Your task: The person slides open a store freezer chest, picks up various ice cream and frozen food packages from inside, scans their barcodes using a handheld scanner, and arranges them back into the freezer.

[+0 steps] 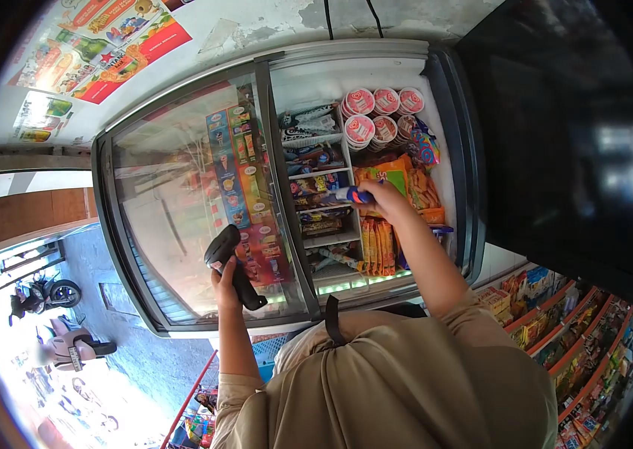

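Two hands working at an open ice cream freezer (466,187)

The left hand (225,283) is clenching a black scanner (231,263) over the glass lid (182,217); at three o'clock, the right hand (382,196) is grasping a blue wrapped ice cream (352,195) inside.

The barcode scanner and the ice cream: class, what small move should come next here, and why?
Probably bring the scanner in the left hand across to the blue-wrapped ice cream that the right hand holds above the open freezer. The two are still apart, with the scanner over the closed glass lid.
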{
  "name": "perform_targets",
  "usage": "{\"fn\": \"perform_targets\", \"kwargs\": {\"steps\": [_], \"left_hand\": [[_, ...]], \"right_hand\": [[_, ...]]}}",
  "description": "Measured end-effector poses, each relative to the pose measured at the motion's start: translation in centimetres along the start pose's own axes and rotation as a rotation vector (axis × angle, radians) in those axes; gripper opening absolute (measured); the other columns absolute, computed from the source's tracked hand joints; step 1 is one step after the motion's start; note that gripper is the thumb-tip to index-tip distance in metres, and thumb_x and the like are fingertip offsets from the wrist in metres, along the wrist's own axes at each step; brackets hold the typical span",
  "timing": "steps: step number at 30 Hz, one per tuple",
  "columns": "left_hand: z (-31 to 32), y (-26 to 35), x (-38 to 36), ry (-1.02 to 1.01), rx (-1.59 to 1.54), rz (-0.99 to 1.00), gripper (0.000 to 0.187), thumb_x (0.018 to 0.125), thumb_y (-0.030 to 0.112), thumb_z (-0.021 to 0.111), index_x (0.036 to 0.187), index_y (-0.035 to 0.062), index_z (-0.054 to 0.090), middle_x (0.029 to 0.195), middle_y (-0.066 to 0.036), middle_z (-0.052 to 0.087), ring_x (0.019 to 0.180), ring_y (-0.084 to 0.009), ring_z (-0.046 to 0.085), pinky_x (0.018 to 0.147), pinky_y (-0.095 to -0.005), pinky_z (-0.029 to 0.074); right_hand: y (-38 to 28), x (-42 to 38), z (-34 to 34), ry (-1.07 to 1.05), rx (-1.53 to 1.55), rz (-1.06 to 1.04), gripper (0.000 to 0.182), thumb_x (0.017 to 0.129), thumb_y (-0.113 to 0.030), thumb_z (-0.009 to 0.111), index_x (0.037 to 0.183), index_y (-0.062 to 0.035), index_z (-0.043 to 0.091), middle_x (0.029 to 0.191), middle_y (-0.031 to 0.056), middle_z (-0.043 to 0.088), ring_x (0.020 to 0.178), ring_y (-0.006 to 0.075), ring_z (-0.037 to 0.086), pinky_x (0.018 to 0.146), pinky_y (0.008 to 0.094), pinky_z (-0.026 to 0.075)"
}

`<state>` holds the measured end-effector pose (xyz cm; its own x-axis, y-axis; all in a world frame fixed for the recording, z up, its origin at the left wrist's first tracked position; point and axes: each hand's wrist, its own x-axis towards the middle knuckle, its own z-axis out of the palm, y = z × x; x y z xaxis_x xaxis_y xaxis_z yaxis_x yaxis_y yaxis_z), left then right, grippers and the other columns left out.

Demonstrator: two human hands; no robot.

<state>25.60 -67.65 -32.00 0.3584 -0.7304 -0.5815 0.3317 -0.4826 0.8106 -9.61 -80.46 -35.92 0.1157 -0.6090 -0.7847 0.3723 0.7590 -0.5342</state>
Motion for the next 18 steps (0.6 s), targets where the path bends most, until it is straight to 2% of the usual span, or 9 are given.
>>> {"fn": "perform_targets", "kwargs": {"steps": [1,4,8,9,10,12,15,16,18], "left_hand": [[0.1,-0.1,0.1,0.034,-0.002,0.041,0.032,0.08,0.018,0.066,0.106,0.0038,0.054,0.081,-0.003,0.057,0.063,-0.0109,0.055,0.054,-0.0243,0.046],[0.5,0.1,0.1,0.155,0.057,0.109,0.034,0.08,0.019,0.067,0.108,0.0036,0.054,0.085,-0.004,0.058,0.067,-0.0111,0.056,0.054,-0.0245,0.046],[-0.2,-0.4,0.8,0.167,0.157,0.162,0.038,0.08,0.019,0.068,0.111,0.0018,0.053,0.091,-0.005,0.06,0.074,-0.0124,0.058,0.061,-0.0243,0.048],[-0.3,-0.5,1.0,0.174,0.168,0.184,0.039,0.08,0.018,0.068,0.112,0.0009,0.052,0.095,-0.006,0.06,0.079,-0.0133,0.058,0.066,-0.0245,0.048],[-0.4,-0.5,1.1,0.18,0.179,0.206,0.04,0.08,0.016,0.069,0.112,0.0001,0.052,0.098,-0.008,0.061,0.084,-0.0141,0.058,0.072,-0.0247,0.048],[-0.5,-0.7,1.1,0.17,0.175,0.255,0.041,0.08,0.015,0.069,0.114,-0.0005,0.051,0.101,-0.008,0.06,0.087,-0.0145,0.058,0.076,-0.0256,0.047],[-0.2,-0.8,0.8,0.191,0.185,0.316,0.041,0.081,0.013,0.067,0.116,-0.0006,0.049,0.105,-0.008,0.058,0.092,-0.0149,0.057,0.082,-0.0268,0.045],[0.0,-0.9,0.6,0.222,0.202,0.329,0.04,0.083,0.012,0.065,0.117,-0.0002,0.049,0.106,-0.008,0.057,0.093,-0.0148,0.056,0.083,-0.0271,0.045],[0.1,-1.3,0.4,0.218,0.234,0.362,0.042,0.082,0.013,0.067,0.117,-0.0008,0.048,0.107,-0.008,0.056,0.095,-0.0158,0.055,0.083,-0.0277,0.045]], "right_hand": [[0.7,1.2,0.2,0.018,0.188,-0.007,0.017,0.082,-0.008,0.058,0.085,0.0067,0.052,0.092,0.0153,0.055,0.082,0.0252,0.061,0.072,0.0366,0.06],[3.0,5.2,1.1,0.043,0.417,0.081,0.02,0.083,-0.008,0.056,0.09,0.0105,0.051,0.093,0.0166,0.055,0.08,0.0242,0.061,0.071,0.037,0.061],[6.0,8.6,2.5,0.119,0.339,0.127,0.024,0.087,-0.013,0.056,0.098,0.0072,0.048,0.096,0.0143,0.056,0.081,0.0262,0.06,0.071,0.0384,0.061],[6.6,9.2,2.6,0.098,0.296,0.158,0.021,0.091,-0.016,0.049,0.096,0.0036,0.05,0.095,0.014,0.057,0.079,0.0243,0.06,0.068,0.0356,0.06],[6.9,9.7,2.5,0.098,0.302,0.161,0.021,0.091,-0.016,0.049,0.096,0.0036,0.05,0.095,0.014,0.057,0.079,0.0243,0.06,0.068,0.0356,0.06],[7.0,10.5,2.4,0.079,0.186,0.29,0.029,0.092,-0.025,0.046,0.102,0.0014,0.051,0.097,0.0146,0.058,0.078,0.0247,0.061,0.067,0.0372,0.059],[6.1,10.6,1.8,0.026,0.398,0.371,0.04,0.092,-0.035,0.043,0.11,-0.0003,0.05,0.102,0.0162,0.058,0.082,0.0277,0.062,0.068,0.0401,0.058],[5.7,9.9,2.1,0.031,0.4,0.374,0.04,0.092,-0.035,0.043,0.11,-0.0003,0.05,0.102,0.0162,0.058,0.082,0.0277,0.062,0.068,0.0401,0.058],[5.4,8.9,2.5,0.087,0.078,0.192,0.051,0.091,-0.044,0.042,0.114,0.0017,0.047,0.106,0.0172,0.058,0.088,0.0319,0.062,0.071,0.0434,0.057]]}}
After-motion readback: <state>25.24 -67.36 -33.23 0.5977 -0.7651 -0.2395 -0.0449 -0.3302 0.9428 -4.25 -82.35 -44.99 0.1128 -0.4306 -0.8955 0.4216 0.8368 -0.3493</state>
